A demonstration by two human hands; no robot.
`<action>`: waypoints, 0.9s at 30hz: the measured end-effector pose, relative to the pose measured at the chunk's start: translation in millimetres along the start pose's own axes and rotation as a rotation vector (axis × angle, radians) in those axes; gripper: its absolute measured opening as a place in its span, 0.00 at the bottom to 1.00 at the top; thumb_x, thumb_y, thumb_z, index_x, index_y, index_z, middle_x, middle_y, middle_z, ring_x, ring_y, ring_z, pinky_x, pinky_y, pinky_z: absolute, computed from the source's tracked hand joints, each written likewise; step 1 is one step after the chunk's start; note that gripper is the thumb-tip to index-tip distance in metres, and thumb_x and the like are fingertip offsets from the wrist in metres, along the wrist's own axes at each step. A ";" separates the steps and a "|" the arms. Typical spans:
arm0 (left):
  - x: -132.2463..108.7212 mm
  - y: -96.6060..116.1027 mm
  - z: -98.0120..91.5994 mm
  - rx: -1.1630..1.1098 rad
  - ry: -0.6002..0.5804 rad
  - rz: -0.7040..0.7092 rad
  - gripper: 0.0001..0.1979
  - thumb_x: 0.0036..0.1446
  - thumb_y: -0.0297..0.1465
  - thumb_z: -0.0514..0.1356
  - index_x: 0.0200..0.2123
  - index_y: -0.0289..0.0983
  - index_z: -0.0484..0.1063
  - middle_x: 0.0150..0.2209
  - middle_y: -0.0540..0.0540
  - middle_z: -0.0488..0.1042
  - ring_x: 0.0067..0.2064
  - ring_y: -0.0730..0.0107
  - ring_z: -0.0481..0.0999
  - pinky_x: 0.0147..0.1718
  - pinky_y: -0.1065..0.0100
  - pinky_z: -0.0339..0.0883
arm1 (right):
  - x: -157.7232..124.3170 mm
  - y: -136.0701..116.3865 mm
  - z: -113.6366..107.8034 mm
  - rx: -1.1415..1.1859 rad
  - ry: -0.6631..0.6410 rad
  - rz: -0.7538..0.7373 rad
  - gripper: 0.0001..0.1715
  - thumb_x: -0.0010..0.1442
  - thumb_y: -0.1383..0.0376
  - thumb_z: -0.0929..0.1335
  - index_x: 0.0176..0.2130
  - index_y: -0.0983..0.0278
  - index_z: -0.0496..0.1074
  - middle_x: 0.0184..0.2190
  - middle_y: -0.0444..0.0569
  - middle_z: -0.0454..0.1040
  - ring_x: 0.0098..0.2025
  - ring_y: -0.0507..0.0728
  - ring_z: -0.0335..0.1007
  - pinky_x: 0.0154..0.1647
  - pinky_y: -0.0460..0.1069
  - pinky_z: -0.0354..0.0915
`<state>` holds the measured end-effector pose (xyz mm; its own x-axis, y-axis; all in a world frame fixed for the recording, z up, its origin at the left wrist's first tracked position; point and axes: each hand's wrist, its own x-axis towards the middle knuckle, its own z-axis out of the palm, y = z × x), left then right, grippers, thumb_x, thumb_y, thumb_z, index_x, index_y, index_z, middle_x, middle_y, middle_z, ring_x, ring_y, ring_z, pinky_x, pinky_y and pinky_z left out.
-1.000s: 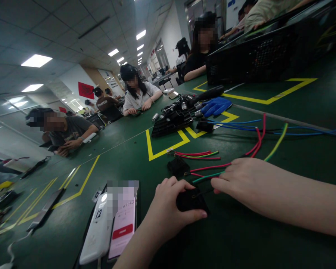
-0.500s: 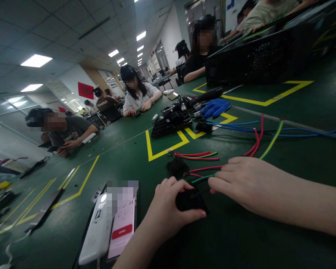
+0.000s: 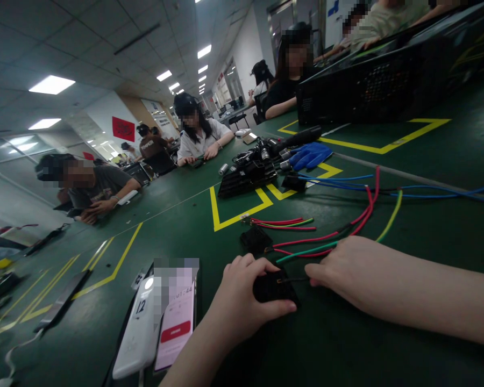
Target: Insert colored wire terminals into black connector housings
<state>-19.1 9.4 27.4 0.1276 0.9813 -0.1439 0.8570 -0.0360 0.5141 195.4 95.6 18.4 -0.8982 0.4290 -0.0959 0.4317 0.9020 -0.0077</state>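
The left hand grips a black block between thumb and fingers, low on the green table; the hand hides part of it, so its long axis is hard to tell; the right hand pinches a thin dark stick, whose long axis runs nearly level across the view, its yellowish tip pointing left over the block's top; red wires and a green wire lie just beyond the block.
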 end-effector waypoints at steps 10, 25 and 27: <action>0.3 1.2 -0.4 0.011 0.008 -0.007 0.21 0.48 0.38 0.76 0.42 0.42 0.74 0.42 0.47 0.73 0.46 0.53 0.70 0.45 0.56 0.60 | -6.4 9.4 1.5 -0.032 0.534 -0.184 0.11 0.55 0.76 0.68 0.33 0.60 0.73 0.24 0.39 0.78 0.23 0.55 0.72 0.28 0.51 0.57; -0.2 2.4 -1.1 0.006 0.003 -0.007 0.21 0.49 0.39 0.76 0.43 0.42 0.75 0.42 0.48 0.73 0.47 0.53 0.70 0.46 0.55 0.60 | -1.6 2.8 4.1 0.002 0.050 -0.016 0.13 0.53 0.74 0.71 0.38 0.59 0.77 0.25 0.42 0.79 0.24 0.57 0.75 0.22 0.50 0.48; -0.5 3.4 -1.9 0.011 -0.001 -0.010 0.20 0.49 0.39 0.76 0.43 0.42 0.75 0.42 0.48 0.73 0.47 0.53 0.70 0.47 0.55 0.60 | -0.1 -0.2 0.8 0.002 -0.028 0.006 0.13 0.55 0.74 0.71 0.39 0.59 0.77 0.25 0.43 0.79 0.24 0.58 0.75 0.21 0.50 0.45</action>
<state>-17.2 9.2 30.8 0.1190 0.9815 -0.1497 0.8637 -0.0280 0.5032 195.5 95.3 17.6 -0.8930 0.4327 -0.1239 0.4371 0.8994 -0.0091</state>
